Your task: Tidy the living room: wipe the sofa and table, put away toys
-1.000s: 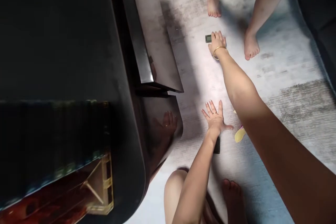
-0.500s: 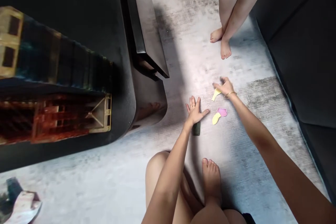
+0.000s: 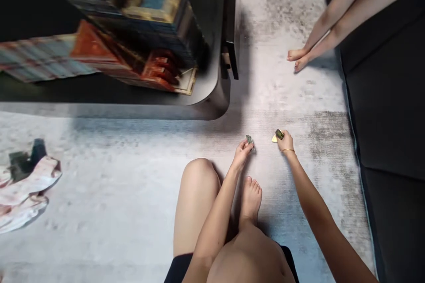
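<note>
Between the fingers of my left hand (image 3: 241, 154) is a small grey-green rectangular piece (image 3: 249, 140) with a lighter panel on its face. My right hand (image 3: 285, 142) is closed on a small dark green piece with a yellowish edge (image 3: 280, 134). A bit of a flat yellow piece (image 3: 274, 139) shows beside the right fingers; whether it is held or lies on the carpet I cannot tell. Both hands are low over the carpet, in front of my bare foot (image 3: 251, 196).
A black low table (image 3: 212, 84) stands at left with a toy building model (image 3: 159, 13) on it. Its drawer (image 3: 231, 44) juts out. Another person's legs (image 3: 327, 33) are at upper right by a dark sofa (image 3: 385, 128). Crumpled cloth (image 3: 33, 185) lies on the patterned carpet (image 3: 116, 212).
Both hands were spread low over the carpet and now hold small pieces. The pink piece is no longer visible. My view has shifted, and the other person's legs appear farther right.
</note>
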`<action>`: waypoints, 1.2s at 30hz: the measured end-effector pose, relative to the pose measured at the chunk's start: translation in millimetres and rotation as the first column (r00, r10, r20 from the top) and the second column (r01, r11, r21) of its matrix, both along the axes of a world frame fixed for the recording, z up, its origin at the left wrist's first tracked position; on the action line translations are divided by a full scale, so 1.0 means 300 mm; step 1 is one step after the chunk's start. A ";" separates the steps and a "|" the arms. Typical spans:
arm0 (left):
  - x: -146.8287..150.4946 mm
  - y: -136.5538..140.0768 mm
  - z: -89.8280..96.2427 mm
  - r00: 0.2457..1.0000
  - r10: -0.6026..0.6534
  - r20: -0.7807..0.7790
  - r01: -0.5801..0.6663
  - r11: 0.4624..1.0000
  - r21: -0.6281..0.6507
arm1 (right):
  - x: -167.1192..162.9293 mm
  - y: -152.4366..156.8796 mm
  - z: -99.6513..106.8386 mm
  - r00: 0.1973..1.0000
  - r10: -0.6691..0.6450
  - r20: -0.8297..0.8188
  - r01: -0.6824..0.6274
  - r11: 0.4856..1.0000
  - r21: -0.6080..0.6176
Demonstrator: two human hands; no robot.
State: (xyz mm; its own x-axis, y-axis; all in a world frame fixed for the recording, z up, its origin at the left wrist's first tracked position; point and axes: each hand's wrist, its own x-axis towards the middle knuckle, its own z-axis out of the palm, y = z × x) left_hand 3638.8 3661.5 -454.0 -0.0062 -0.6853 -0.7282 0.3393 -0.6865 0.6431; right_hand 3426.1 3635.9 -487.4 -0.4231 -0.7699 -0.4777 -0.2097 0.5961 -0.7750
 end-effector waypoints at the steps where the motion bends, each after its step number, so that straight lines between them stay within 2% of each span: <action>1: 0.006 -0.002 0.027 0.989 0.067 -0.133 -0.066 0.998 0.010 | 0.016 0.007 0.016 0.998 -0.013 0.063 0.013 1.000 0.002; 3: 0.010 -0.002 0.086 0.941 0.158 -0.299 -0.157 0.987 0.027 | 0.055 0.024 0.067 0.972 -0.053 0.230 0.052 0.999 0.008; 4: 0.009 0.000 0.116 0.921 0.189 -0.339 -0.189 0.981 0.034 | 0.081 0.035 0.100 0.933 -0.095 0.347 0.098 0.995 0.010; 6: 0.000 0.007 0.173 0.906 0.215 -0.364 -0.228 0.974 0.008 | 0.144 0.057 0.173 0.796 -0.203 0.570 0.218 0.975 0.043; 8: -0.007 0.019 0.223 0.925 0.201 -0.322 -0.241 0.966 -0.090 | 0.222 0.075 0.245 0.657 -0.305 0.689 0.321 0.941 0.110; 11: 0.000 0.046 0.282 0.980 0.120 -0.161 -0.164 0.940 -0.298 | 0.341 0.085 0.337 0.520 -0.414 0.747 0.382 0.895 0.230; 14: 0.034 0.072 0.327 0.998 0.027 0.052 -0.002 0.905 -0.425 | 0.416 0.089 0.412 0.409 -0.386 0.826 0.290 0.914 0.284; 17: 0.074 0.085 0.368 0.993 -0.049 0.106 0.095 0.868 -0.487 | 0.430 0.102 0.479 0.335 -0.270 0.903 0.107 0.963 0.249; 20: 0.101 0.077 0.413 0.978 -0.016 0.207 0.129 0.827 -0.546 | 0.426 0.107 0.547 0.311 -0.143 0.940 -0.045 0.985 0.165; 24: 0.146 0.031 0.479 0.858 0.279 0.431 0.081 0.756 -0.650 | 0.473 0.070 0.651 0.367 0.036 0.930 -0.173 0.984 0.030; 27: 0.234 -0.018 0.526 0.774 0.531 0.345 -0.166 0.697 -0.698 | 0.515 0.019 0.740 0.393 0.168 0.904 -0.209 0.974 -0.090; 30: 0.360 -0.054 0.561 0.695 0.698 0.169 -0.440 0.600 -0.668 | 0.522 -0.047 0.835 0.333 0.270 0.904 -0.308 0.937 -0.166; 33: 0.460 -0.057 0.582 0.658 0.743 0.124 -0.513 0.562 -0.649 | 0.521 -0.132 0.938 0.326 0.281 0.902 -0.406 0.904 -0.135; 36: 0.497 -0.052 0.591 0.664 0.734 0.145 -0.495 0.576 -0.651 | 0.554 -0.235 1.039 0.369 0.311 0.876 -0.420 0.897 -0.142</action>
